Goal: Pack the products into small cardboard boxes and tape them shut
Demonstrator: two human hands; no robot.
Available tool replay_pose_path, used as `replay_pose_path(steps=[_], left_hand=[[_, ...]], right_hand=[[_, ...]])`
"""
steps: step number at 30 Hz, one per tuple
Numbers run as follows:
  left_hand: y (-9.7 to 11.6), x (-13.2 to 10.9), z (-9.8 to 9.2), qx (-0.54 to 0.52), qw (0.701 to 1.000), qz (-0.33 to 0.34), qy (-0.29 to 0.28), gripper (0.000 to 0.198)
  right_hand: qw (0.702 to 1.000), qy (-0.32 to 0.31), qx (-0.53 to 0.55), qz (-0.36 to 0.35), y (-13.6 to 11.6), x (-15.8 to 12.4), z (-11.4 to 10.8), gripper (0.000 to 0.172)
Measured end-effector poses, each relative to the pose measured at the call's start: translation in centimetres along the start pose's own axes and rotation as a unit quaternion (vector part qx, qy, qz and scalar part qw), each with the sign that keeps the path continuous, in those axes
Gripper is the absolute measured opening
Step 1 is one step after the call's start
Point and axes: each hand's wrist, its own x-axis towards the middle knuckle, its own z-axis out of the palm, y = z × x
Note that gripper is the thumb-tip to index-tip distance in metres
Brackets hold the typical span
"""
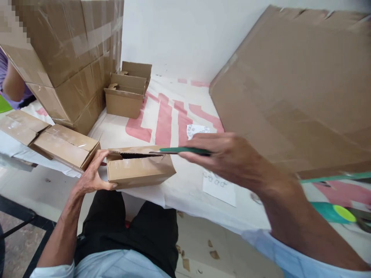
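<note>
A small cardboard box [140, 172] lies at the table's front edge before me, with a dark gap along its top flap. My left hand [94, 173] grips the left end of this box, thumb low on the front and fingers at the top corner. In my right hand [223, 152] is a green utility knife [188, 150]. Its blade points left and lies over the right part of the gap; whether it touches the cardboard I cannot tell. Just left of my left hand, a taped cardboard box [65, 146] rests on the table.
Stacked taped cartons [75, 65] rise at the left, with open small boxes [123, 104] beside them. A large carton [295, 88] leans at the right. Printed paper [220, 189] and a teal and yellow object [330, 212] lie on the table. Another person's arm [13, 83] shows far left.
</note>
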Motion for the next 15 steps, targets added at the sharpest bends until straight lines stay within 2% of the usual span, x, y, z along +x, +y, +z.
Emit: replay_pose_path(steps=[2,4,7,9,10,12,15], left_hand=[[-0.1,0.0,-0.1,0.001,1.000,-0.003,0.004,0.101],[-0.1,0.0,-0.2,0.001,1.000,-0.005,0.000,0.101],[0.2,0.0,-0.3,-0.004,1.000,-0.009,-0.004,0.098],[0.4,-0.1,-0.4,-0.006,1.000,-0.012,-0.006,0.095],[0.5,-0.1,-0.4,-0.006,1.000,-0.015,-0.007,0.094],[0.7,-0.1,-0.5,-0.007,1.000,-0.025,-0.010,0.095],[1.0,0.1,-0.5,-0.012,0.999,-0.036,-0.013,0.095]], right_hand=[[0.993,0.077,0.054,0.070,1.8,-2.1,0.9,0.031],[0.979,0.122,0.079,0.144,3.1,-4.6,3.9,0.033],[0.964,0.093,0.071,0.239,4.1,-8.2,10.8,0.043],[0.960,0.064,0.090,0.259,4.2,-9.9,14.8,0.044],[0.959,0.058,0.103,0.258,4.0,-10.2,16.1,0.042],[0.958,0.079,0.132,0.244,3.5,-9.7,16.8,0.039],[0.955,0.146,0.176,0.190,1.7,-6.0,14.0,0.035]])
